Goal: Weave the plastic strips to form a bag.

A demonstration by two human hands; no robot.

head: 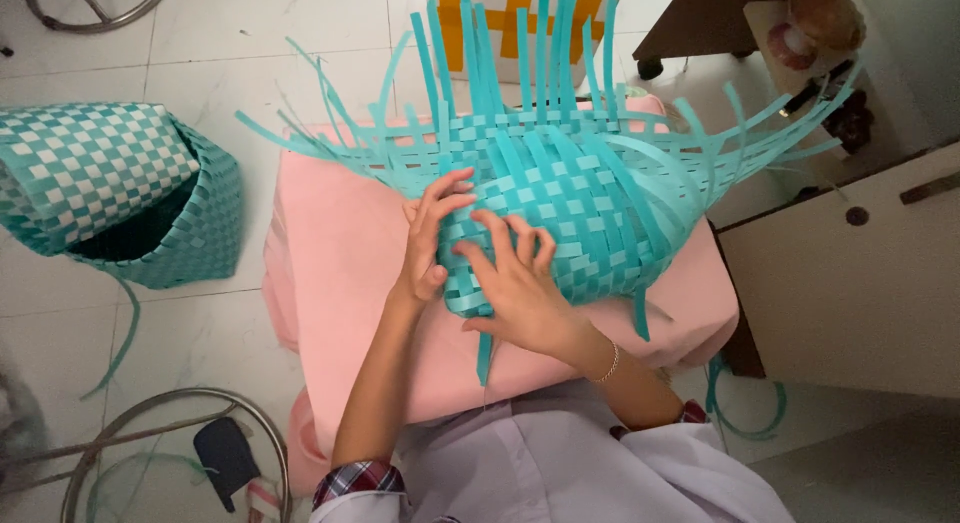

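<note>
Two bare forearms reach forward from short sleeves with plaid cuffs, converging near the middle of the view. The left hand (432, 233) lies palm down, fingers stretched forward and slightly spread, wrist straight. The right hand (512, 283) sits just beside it, angled inward, fingers bent and pressing down at the fingertips (478, 221). A thin bracelet circles the right wrist.

Loose strips (520, 53) fan ahead, bare pink cushion (330, 273) left

White tile floor (250, 43), cream cabinet (850, 293) rt.
</note>
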